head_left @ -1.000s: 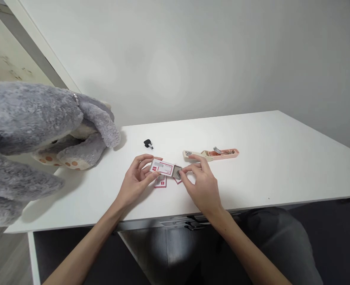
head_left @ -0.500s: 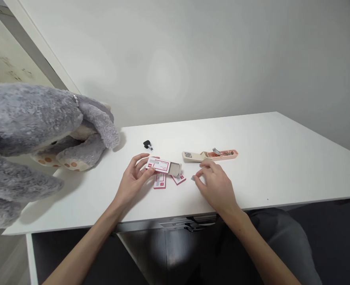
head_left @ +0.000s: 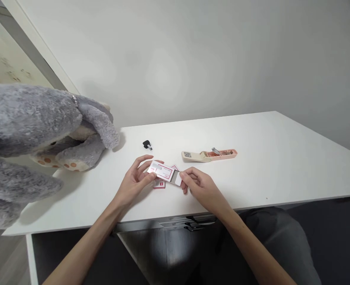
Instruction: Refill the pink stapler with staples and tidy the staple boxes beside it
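– Cardboard box [head_left: 161, 171], white and red: who has it at t=0?
– Left hand [head_left: 135, 180], closed around its left end, holding it just above the counter [head_left: 282, 166]. Right hand [head_left: 198, 186], 0.5 s ago down on the counter apart from the box, is back; its fingertips pinch the grey tray end [head_left: 177, 178] sticking out.
– Meaning?
– Box now gripped from 2 sides, tray partly out. 1 more small box [head_left: 159, 184] lies beneath. Open stapler [head_left: 209, 154] sits behind, untouched.

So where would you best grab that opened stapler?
Probably across its narrow sides near the middle, coming from above: the stapler lies flat and opened out on the table, long and thin, with nothing touching it.
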{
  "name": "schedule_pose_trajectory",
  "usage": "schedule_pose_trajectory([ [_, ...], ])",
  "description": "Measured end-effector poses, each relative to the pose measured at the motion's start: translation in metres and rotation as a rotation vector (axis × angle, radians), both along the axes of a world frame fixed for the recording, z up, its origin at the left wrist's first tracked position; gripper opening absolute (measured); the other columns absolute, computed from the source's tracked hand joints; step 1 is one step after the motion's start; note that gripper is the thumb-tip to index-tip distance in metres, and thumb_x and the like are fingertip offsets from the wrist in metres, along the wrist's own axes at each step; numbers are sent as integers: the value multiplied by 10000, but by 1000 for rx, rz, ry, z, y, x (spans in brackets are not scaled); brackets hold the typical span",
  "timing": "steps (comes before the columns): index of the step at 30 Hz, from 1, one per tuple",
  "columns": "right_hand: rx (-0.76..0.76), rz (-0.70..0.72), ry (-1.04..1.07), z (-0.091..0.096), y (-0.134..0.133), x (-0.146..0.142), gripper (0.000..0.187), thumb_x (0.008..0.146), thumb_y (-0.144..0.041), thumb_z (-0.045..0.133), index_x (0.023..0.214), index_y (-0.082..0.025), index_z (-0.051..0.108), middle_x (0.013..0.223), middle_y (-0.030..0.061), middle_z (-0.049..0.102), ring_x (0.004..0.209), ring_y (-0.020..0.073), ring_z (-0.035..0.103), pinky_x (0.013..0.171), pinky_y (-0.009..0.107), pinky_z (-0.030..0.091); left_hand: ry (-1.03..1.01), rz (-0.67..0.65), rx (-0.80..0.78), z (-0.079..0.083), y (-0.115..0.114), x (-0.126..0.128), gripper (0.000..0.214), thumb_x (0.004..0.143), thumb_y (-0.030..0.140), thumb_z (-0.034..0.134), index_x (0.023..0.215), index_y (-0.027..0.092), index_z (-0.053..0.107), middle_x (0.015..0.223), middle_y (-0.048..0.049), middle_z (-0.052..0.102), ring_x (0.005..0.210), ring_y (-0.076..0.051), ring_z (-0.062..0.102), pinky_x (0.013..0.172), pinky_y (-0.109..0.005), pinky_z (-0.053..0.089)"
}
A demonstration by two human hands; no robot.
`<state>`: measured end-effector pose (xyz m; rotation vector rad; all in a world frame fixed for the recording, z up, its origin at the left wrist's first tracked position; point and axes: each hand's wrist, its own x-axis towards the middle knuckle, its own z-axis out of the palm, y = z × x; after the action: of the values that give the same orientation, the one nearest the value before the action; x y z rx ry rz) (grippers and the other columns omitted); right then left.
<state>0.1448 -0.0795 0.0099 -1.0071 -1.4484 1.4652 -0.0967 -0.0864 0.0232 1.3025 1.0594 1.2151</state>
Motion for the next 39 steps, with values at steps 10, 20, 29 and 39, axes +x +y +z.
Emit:
schedule_pose_trajectory([
  [10, -3, 50, 70, 2, -4, -14, 449, 964, -649, 653, 832, -225, 595, 651, -38, 596, 628, 140, 536, 658, 293, 444, 27, -166, -29, 0, -1, -2, 525, 908, 377, 827, 1373, 187, 673, 1247, -137, 764, 1037, -241, 755, 877, -341, 656],
  [20, 131, -185, -97, -10, 12, 37, 544, 955, -760, 581, 815, -235, 607, 707, 19, 641, 643, 180, 592, 636, 315, 498, 167, 334, -11, -6, 8, -6, 582, 898, 550, 799, 1339, 205, 643, 1382, -140, 711, 1193, -280, 727, 1068, -437, 583],
  [29, 114, -195, -178, -26, 28, 81, 544, 958, -757, 580, 844, -227, 630, 744, 29, 677, 662, 179, 608, 647, 318, 501, 315, 500, -27, -15, 29, -26, 754, 899, 640, 746, 1485, 180, 629, 1299, -149, 748, 1128, -269, 726, 1075, -443, 552],
  [39, 134, -116, -168, -29, 30, 84, 477, 989, -686, 562, 874, -230, 638, 769, 21, 694, 717, 191, 654, 738, 335, 528, 624, 400, 78, -15, 74, -67, 876, 911, 661, 680, 1609, 192, 434, 1501, -200, 632, 1312, -303, 640, 1138, -464, 477],
])
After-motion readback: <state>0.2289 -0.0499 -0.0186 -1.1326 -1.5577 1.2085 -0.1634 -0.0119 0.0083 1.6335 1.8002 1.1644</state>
